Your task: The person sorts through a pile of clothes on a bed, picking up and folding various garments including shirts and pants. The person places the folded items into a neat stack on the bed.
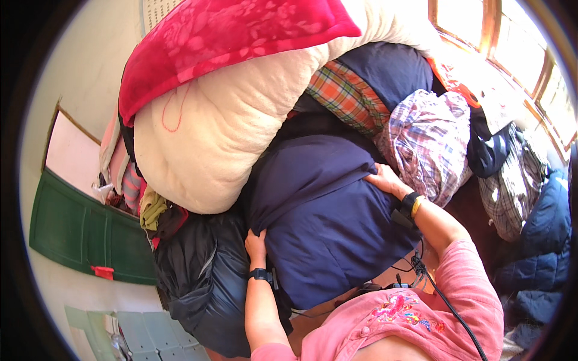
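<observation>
A large piece of navy blue fabric bulges in front of me, folded over along its upper part. My left hand grips its left edge, the fingertips partly hidden in the cloth. On the far right side of the fold, my right hand pinches the same fabric. Just beyond lies a thick cream fleece quilt, with a red patterned plush blanket on top of it. What fills the navy fabric cannot be seen.
Black bags sit to my left. A plaid bundle, an orange checked cloth and a blue padded garment lie to the right. A black cable crosses my right side. Beyond are a green door and windows.
</observation>
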`<state>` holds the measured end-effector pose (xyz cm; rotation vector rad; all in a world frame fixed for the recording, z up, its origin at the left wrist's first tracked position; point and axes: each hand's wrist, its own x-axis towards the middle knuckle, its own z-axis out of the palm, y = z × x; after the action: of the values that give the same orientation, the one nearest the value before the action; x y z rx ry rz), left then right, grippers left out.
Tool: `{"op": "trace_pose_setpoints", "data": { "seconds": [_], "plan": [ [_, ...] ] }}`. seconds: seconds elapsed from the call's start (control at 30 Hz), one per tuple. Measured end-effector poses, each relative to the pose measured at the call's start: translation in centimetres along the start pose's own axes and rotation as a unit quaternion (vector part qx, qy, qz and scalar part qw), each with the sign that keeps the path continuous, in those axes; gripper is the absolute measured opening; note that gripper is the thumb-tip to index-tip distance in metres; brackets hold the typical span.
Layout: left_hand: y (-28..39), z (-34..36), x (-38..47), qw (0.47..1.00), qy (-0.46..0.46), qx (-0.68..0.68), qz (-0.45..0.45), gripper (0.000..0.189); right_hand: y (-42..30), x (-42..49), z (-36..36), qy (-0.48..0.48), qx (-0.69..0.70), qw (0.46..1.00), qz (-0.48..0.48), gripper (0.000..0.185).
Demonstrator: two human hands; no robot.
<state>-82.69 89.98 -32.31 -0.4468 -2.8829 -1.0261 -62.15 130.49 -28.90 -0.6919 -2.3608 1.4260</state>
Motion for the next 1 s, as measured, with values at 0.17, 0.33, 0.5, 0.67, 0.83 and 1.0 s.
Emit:
{"op": "trace_pose_setpoints", "data": {
  "seconds": [0.17,0.33,0.5,0.67,0.83,1.0],
  "plan": [
    [-4.6,-0.5,-0.7,0.992,-0.041,-0.116,-0.004,0.046,-3.5,-7.1,1.7,-0.001,-0.007,0.998,-0.063,0.047],
    [-9.3,0.4,-1.9,0.976,-0.020,-0.207,0.064,0.041,-6.3,-11.1,4.2,0.037,-0.005,0.997,-0.066,0.041],
    [-12.9,2.4,0.3,0.957,-0.095,-0.270,0.057,0.036,-6.0,-9.6,5.0,0.038,-0.080,0.994,-0.060,0.042],
    [-15.0,3.3,1.3,0.953,-0.086,-0.289,0.008,0.036,-7.7,-7.6,3.3,-0.062,-0.188,0.979,-0.048,0.055],
    [-16.8,4.3,1.0,0.914,-0.058,-0.398,-0.060,0.035,-5.0,-5.5,-2.8,-0.176,0.027,0.983,-0.048,0.061],
    [-15.0,2.5,-0.3,0.950,-0.068,-0.275,-0.128,0.038,5.9,0.0,-2.6,0.108,-0.192,0.975,-0.014,0.058]
  ]
}}
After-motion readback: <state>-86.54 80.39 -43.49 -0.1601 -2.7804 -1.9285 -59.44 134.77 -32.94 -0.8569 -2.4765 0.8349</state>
